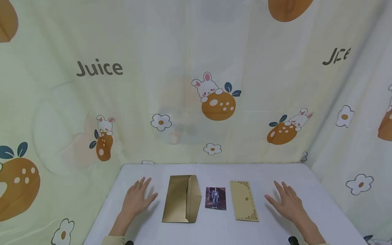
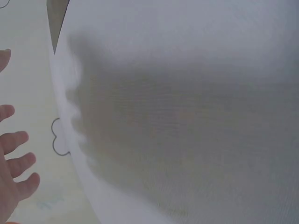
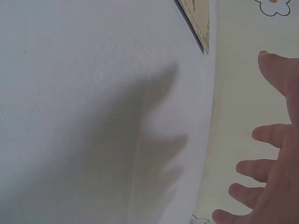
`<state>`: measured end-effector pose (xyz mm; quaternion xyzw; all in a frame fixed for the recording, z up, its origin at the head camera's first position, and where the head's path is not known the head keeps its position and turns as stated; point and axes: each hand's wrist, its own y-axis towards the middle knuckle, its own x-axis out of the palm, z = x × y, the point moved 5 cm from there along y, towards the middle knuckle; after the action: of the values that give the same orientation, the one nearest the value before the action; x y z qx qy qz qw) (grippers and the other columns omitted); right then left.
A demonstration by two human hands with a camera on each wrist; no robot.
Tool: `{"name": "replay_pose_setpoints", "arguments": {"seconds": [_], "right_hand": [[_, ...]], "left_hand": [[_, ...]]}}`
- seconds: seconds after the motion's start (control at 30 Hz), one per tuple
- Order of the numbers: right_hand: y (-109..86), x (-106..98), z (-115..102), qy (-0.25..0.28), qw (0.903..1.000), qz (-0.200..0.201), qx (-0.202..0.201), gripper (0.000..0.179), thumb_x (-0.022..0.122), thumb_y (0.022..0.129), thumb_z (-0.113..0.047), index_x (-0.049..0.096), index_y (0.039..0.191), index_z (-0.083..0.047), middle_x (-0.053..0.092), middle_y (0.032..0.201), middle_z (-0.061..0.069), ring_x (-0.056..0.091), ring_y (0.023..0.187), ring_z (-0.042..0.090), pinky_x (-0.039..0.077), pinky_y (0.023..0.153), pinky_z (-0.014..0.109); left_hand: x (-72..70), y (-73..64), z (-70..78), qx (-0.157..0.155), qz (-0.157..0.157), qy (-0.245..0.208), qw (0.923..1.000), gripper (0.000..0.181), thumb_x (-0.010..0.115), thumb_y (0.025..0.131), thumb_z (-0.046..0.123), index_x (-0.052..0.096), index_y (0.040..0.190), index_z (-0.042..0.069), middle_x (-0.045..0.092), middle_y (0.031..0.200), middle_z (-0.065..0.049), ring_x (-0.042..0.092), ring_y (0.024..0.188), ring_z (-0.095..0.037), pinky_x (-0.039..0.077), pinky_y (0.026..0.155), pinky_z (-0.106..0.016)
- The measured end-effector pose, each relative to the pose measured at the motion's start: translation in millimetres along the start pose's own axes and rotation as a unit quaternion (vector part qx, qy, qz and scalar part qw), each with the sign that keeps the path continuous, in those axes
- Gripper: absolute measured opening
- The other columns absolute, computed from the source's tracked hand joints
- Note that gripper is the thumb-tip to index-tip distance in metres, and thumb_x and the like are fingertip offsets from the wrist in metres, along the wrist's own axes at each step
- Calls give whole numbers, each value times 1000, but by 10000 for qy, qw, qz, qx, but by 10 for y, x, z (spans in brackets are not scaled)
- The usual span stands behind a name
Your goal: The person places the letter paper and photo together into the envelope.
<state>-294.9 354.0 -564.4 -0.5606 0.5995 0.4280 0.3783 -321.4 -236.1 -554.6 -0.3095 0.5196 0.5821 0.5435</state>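
In the head view a gold envelope [image 1: 176, 199] lies on the white table with its flap folded out to the right. Beside it is a small photo [image 1: 215, 198] of a standing figure in blue. Further right lies a cream card [image 1: 244, 200] with ornate brown corners. My left hand [image 1: 136, 200] is held over the table left of the envelope, fingers spread, holding nothing. My right hand [image 1: 288, 203] hovers to the right of the card, its fingers spread and holding nothing. Both wrist views show the hands' shadows on the tabletop.
The white table [image 1: 214, 234] ends at a curtain [image 1: 171, 95] printed with rabbits, oranges and flowers, which hangs behind it and along the sides. Dark wrist camera parts [image 1: 293, 240] show at the lower edge of the head view.
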Motion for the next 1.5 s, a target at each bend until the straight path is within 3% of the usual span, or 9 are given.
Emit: {"name": "replay_pose_setpoints", "arguments": {"seconds": [0.5,1.0,1.13,1.5], "right_hand": [[50,60,-187,127,9998,86,-151,90,50,96,-65,30,153,2,24,155,41,22,138,66,26,99,81],[126,233,-636,539,9962,217,-647,82,53,99,-57,31,155,-2,26,157,36,22,141,62,27,101,80],[143,280,-767,674,9947,209,-743,81,53,99,-56,30,156,-2,25,158,35,21,142,62,25,102,80],[208,463,-1096,854,9925,146,-868,79,55,99,-55,32,156,-5,26,159,33,23,144,59,25,106,77]], "left_hand": [[77,-4,143,32,-67,-182,9998,75,61,92,59,46,150,14,43,155,-21,40,141,-49,32,112,-65],[251,-30,342,17,-213,-285,9994,76,61,91,61,45,151,18,41,158,-17,38,144,-46,28,115,-63],[242,-12,400,119,-57,-335,9994,74,63,92,58,46,151,17,43,157,-18,39,143,-46,30,114,-63],[301,45,608,431,-104,11,9990,74,60,92,58,46,150,15,43,156,-18,40,143,-46,31,113,-63]]}}
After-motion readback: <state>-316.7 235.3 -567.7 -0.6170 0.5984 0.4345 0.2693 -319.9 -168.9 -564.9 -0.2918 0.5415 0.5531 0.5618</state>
